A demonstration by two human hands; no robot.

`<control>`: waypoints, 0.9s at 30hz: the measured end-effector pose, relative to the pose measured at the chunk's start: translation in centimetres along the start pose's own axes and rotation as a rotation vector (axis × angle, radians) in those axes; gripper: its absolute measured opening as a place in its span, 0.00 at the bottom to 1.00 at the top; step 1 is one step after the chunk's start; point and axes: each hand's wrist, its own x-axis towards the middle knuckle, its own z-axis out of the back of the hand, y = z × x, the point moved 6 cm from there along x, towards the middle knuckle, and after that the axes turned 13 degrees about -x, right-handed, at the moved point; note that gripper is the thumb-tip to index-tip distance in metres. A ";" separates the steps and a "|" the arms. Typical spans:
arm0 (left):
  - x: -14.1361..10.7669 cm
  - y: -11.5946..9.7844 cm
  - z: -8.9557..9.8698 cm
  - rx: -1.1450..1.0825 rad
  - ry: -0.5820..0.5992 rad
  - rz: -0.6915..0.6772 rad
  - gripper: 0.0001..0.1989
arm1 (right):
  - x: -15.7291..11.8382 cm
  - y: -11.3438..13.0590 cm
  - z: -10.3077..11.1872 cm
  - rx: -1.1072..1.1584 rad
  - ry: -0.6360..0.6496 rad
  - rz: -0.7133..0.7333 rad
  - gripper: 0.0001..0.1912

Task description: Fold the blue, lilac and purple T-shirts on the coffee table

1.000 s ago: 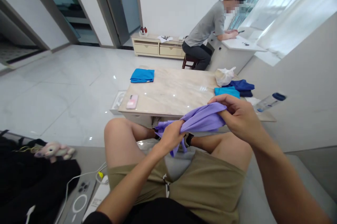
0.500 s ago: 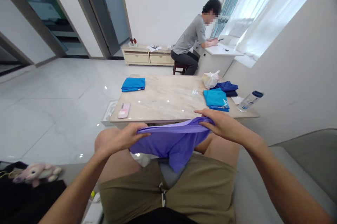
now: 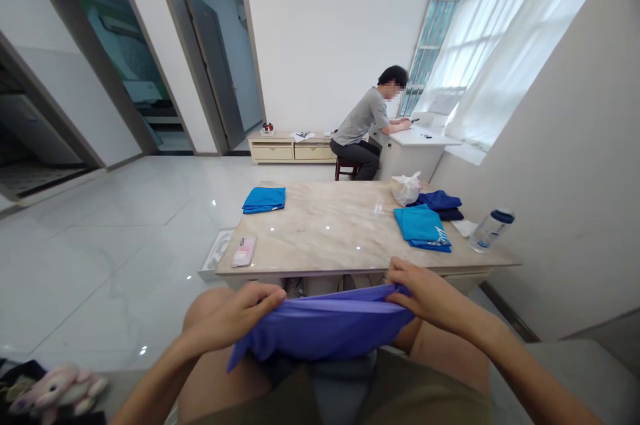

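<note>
A thin purple shirt hangs above my lap, its upper edge stretched between my two hands. My left hand pinches one end of that edge with thumb and fingers. At the opposite end, my right hand grips the cloth with the thumb beneath and fingers curled over. Two layers show along the top, and the lower part droops in loose folds. Just beyond the hands is the marble-topped table, where a blue folded garment lies at left and a turquoise folded garment at right.
A water bottle, a white plastic bag and dark blue clothes are on the table's right side. A pink packet lies front left. A person sits at the desk beyond. A plush toy is at lower left.
The view has tilted upward, so the room appears lower. Both hands still hold the shirt; its hanging part has swung from the right side toward the left.
</note>
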 end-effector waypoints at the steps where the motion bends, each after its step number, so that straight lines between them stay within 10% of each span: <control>1: -0.1 0.1 0.0 0.018 0.012 0.012 0.30 | 0.0 0.0 0.4 0.007 -0.030 -0.009 0.11; 10: -0.2 -0.1 0.9 0.309 -0.044 0.079 0.13 | -0.1 -0.5 1.1 0.040 -0.051 -0.113 0.06; 15: 1.8 -0.4 2.0 0.254 -0.002 -0.022 0.15 | 0.2 -1.5 1.4 -0.027 -0.054 -0.104 0.21; 18: 2.1 -1.9 3.0 0.198 -0.021 -0.067 0.21 | 0.1 -0.7 3.1 -0.010 -0.074 -0.043 0.14; 27: 2.1 -4.9 5.7 0.179 -0.135 -0.171 0.26 | -1.1 -0.8 7.2 -0.068 -0.376 -0.114 0.28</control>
